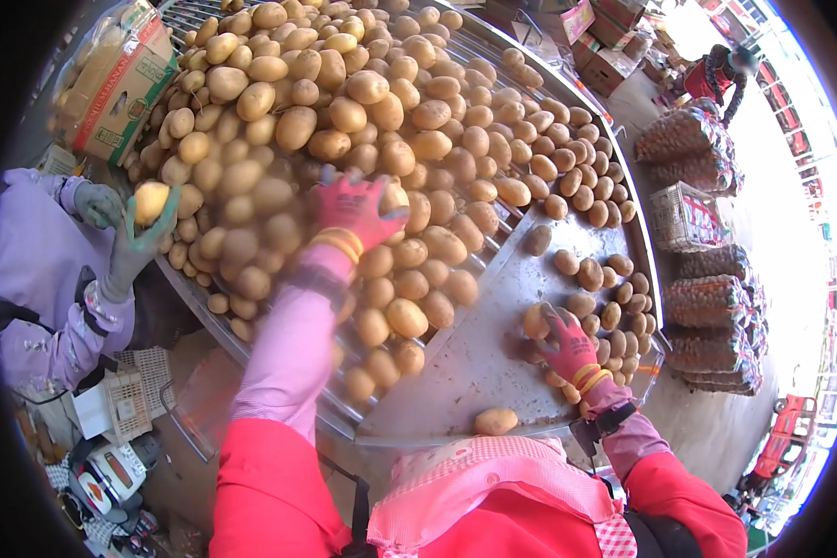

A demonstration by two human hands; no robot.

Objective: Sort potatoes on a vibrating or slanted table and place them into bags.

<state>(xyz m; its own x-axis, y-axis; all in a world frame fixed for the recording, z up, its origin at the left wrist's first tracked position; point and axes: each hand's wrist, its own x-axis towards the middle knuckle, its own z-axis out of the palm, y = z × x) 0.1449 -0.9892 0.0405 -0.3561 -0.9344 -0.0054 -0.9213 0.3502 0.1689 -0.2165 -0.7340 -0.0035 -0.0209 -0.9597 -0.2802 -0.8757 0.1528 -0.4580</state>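
Observation:
My left hand (pixel 356 209), in a red work glove with a yellow band at the wrist, reaches over the heap of potatoes (pixel 370 87) with its fingers spread. A potato (pixel 395 198) shows between its thumb and fingers; motion blur hides whether it is gripped. My right hand (pixel 570 347), gloved alike, has its fingers on a potato (pixel 535 321) above the sheet-metal part (pixel 453 390) of the sorting table. Several smaller potatoes (pixel 610 315) lie just beyond that hand. One loose potato (pixel 496 421) rests at the near edge, close to my apron (pixel 488 481).
At left a co-worker's gloved hand (pixel 122 254) holds a peeled-looking yellow potato (pixel 151 202). A cardboard box (pixel 122 91) stands at the table's far left. Metal rollers (pixel 492 240) show under the heap. Filled mesh sacks (pixel 708 310) and a plastic crate (pixel 683 216) stand to the right; another person (pixel 718 77) bends beyond.

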